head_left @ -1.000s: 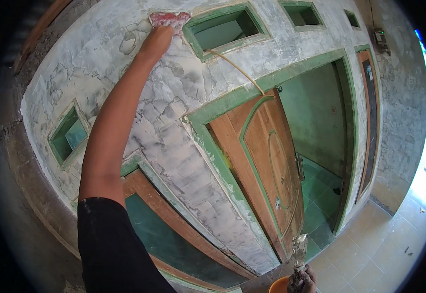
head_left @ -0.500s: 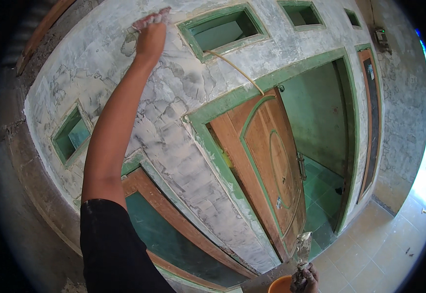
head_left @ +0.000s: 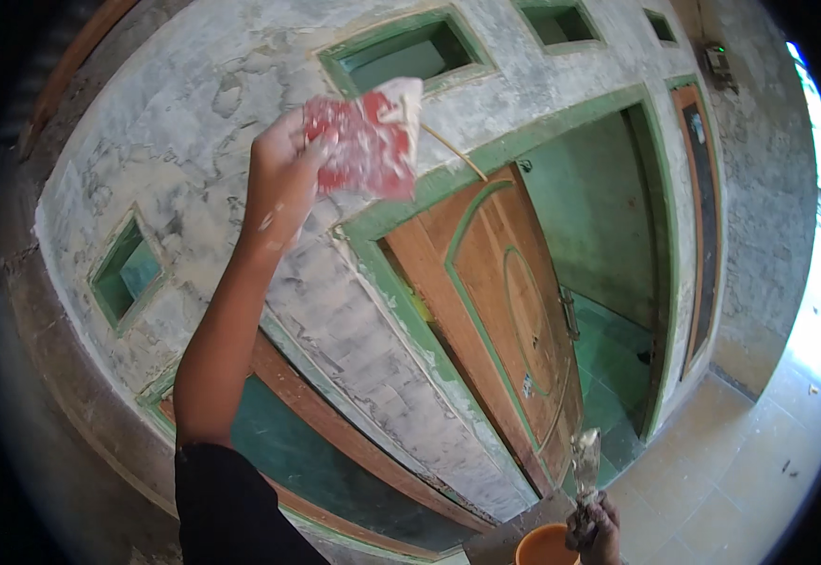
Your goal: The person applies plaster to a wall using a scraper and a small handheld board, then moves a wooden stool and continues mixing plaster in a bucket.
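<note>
My left hand (head_left: pixel 280 174) is raised in front of the wall and grips a flat red spreader (head_left: pixel 358 155) smeared with white putty. A thicker lump of putty sits along the spreader's far edge. Low at the right, my right hand (head_left: pixel 601 532) is closed round the handle of a putty knife (head_left: pixel 586 454), its blade pointing up and coated with putty. Just left of that hand is an orange bucket (head_left: pixel 542 546), partly cut off by the lower edge. The wall (head_left: pixel 179 122) bears patchy grey and white putty.
A wooden door (head_left: pixel 490 330) with green trim stands ajar in a green frame (head_left: pixel 650 254). Green-framed vent openings (head_left: pixel 410 56) run along the top of the wall, and a cable hangs from one. A wood-framed window (head_left: pixel 335 461) lies below my left arm. Pale floor tiles (head_left: pixel 712 471) spread at the right.
My left hand has come down and away from the upper wall, turning the red spreader so its putty-covered face shows. My right hand keeps hold of the putty knife, with little movement.
</note>
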Tool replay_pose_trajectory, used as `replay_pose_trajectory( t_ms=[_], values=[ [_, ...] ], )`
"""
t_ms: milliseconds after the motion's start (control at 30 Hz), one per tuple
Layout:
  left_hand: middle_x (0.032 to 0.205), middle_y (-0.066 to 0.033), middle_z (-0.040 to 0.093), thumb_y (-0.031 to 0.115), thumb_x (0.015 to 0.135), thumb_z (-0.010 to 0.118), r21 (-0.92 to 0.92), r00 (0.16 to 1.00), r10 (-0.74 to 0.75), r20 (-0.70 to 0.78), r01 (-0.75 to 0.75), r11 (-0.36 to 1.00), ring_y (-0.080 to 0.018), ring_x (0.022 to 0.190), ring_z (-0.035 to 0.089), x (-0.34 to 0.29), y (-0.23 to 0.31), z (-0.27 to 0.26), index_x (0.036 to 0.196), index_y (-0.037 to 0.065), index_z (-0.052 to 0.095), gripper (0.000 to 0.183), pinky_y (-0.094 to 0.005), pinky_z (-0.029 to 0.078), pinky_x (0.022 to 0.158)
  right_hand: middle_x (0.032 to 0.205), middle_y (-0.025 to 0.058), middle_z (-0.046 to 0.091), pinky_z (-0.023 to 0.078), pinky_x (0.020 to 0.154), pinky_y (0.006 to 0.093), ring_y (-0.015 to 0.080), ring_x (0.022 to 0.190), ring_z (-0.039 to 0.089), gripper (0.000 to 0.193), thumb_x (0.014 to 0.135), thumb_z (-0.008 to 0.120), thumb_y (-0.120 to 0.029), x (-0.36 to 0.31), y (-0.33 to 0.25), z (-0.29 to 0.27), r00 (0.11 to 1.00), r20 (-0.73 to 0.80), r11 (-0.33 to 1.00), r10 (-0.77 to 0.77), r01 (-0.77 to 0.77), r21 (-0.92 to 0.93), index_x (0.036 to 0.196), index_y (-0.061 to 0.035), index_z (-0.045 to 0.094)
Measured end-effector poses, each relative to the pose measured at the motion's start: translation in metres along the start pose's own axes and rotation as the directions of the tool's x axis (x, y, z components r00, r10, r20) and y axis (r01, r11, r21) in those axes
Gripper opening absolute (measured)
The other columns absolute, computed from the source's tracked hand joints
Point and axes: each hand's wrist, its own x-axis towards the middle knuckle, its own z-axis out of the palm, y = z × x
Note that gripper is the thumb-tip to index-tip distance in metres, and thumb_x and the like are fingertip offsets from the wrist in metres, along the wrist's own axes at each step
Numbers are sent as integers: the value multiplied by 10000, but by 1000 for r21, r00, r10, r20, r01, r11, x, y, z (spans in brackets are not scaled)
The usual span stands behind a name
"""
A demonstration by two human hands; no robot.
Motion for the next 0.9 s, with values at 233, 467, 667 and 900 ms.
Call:
replay_pose_trajectory(
  t_ms=[233, 467, 667, 900],
  values=[
    [948, -91, 626, -13, 862, 505, -267, 978, -174, 115, 199, 943, -97, 827, 588, -99, -6, 44, 1076, -78, 541, 227, -233, 483, 748, 591, 35, 413, 322, 376, 241, 129, 452, 426, 161, 883, 522, -170, 28, -60, 80, 971, 213, 994, -111, 113, 2, 907, -27, 452],
    [1021, -137, 597, -28, 869, 496, -396, 991, -75, 110, 113, 911, -147, 913, 577, -161, -12, 65, 1097, -104, 510, 241, -268, 467, 821, 611, 30, 450, 291, 391, 212, 71, 451, 391, 203, 927, 493, -213, 41, -67, 116, 900, 405, 975, -159, 207, -77, 887, -22, 434],
    [997, -178, 630, -28, 859, 527, -135, 978, 33, 204, -5, 991, -166, 902, 607, -202, -17, 61, 1088, -102, 534, 241, -274, 489, 799, 593, 16, 427, 272, 385, 207, 67, 448, 373, 211, 919, 516, -208, 46, -69, 123, 886, 435, 978, -159, 203, -56, 889, -16, 435],
    [950, -177, 642, -31, 866, 509, -88, 986, 6, 169, 9, 996, -193, 916, 613, -214, -42, 42, 1019, -80, 551, 166, -300, 485, 809, 626, 114, 532, 297, 302, 216, 117, 400, 444, 224, 883, 534, -232, 51, -76, 123, 887, 406, 966, -219, 257, -39, 883, -14, 482]
  ],
)
